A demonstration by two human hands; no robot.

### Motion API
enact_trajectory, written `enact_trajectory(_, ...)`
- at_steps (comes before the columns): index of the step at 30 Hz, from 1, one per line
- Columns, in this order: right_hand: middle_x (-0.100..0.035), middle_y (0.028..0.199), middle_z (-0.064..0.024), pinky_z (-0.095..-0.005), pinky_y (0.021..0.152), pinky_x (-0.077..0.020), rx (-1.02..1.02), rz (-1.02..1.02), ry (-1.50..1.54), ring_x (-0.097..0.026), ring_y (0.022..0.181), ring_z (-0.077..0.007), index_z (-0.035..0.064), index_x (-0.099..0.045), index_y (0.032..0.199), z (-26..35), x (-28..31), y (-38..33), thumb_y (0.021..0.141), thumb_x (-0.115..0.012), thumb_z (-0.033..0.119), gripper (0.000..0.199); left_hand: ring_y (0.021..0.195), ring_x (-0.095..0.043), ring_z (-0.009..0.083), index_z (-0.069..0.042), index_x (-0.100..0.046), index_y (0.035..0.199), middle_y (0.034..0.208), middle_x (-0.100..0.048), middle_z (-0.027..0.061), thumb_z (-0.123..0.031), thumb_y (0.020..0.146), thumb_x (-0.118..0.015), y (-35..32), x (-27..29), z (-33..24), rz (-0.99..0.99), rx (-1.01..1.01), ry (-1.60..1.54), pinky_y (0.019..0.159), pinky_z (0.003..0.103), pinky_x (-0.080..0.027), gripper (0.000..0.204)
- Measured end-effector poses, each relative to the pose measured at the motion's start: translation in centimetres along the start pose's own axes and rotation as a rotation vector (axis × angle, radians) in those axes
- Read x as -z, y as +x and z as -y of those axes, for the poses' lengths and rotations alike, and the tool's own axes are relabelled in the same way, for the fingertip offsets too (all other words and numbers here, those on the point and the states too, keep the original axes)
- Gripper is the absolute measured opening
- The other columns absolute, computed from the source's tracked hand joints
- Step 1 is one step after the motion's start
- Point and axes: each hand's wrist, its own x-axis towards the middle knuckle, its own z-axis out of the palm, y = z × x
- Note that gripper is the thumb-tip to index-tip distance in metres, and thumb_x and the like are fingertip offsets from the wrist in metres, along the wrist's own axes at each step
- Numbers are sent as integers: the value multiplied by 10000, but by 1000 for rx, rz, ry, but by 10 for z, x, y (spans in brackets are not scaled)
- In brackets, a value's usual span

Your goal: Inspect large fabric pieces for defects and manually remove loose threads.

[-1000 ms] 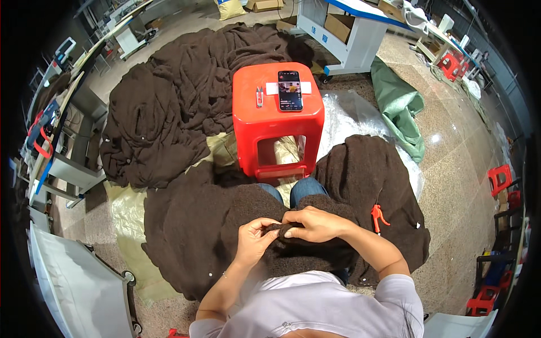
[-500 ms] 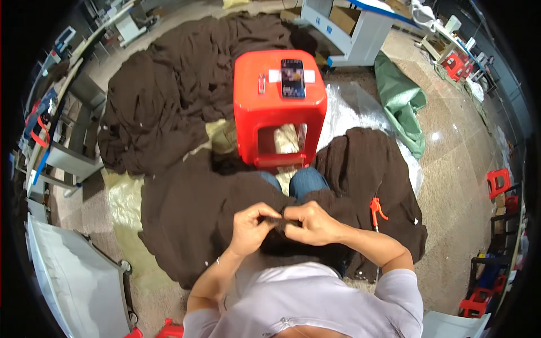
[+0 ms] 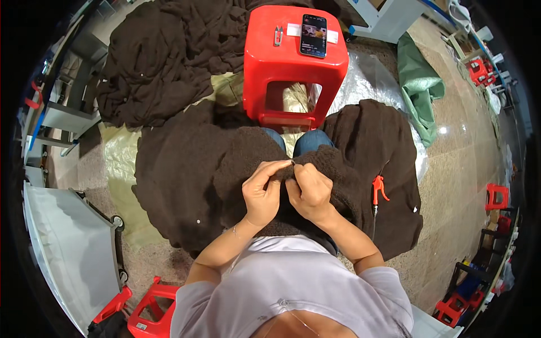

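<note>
— Where's the dark brown knit garment [image 3: 236, 169]?
— On the person's lap, before the red stool [image 3: 293, 62].
— And the hands?
— Left hand [image 3: 264, 191] and right hand [image 3: 309, 190] both pinch its top edge, fingers closed on it.

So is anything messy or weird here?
A bit messy: dark brown garments lie heaped on the floor, not folded. A phone lies on the red stool. Both hands, left and right, pinch the brown garment on the lap.

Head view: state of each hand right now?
Left hand: closed, fingers pinching the dark brown garment on the lap.
Right hand: closed, gripping the same garment beside it.
</note>
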Motion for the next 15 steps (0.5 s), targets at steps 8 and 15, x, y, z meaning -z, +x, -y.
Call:
enact_trajectory(8, -655, 747, -156, -387, 575, -506, -377, 474, 190, -666, 639, -323, 62, -628, 969, -50, 29, -1, 860, -694, 130, 145, 965, -622, 106, 51, -652, 1162, 1068, -693, 49, -22, 912, -658, 9, 30, 33, 359, 542, -69, 874, 266, -493, 260)
enact_trajectory(15, -668, 929, -69, -293, 774, -498, -589, 314, 276, -613, 864, -128, -7, -690, 1012, -153, 11, 65, 952, -637, 155, 181, 772, -566, 49, -15, -693, 967, 879, -668, -20, -100, 905, -713, 16, 33, 69, 48, 849, -439, 722, 227, -451, 106)
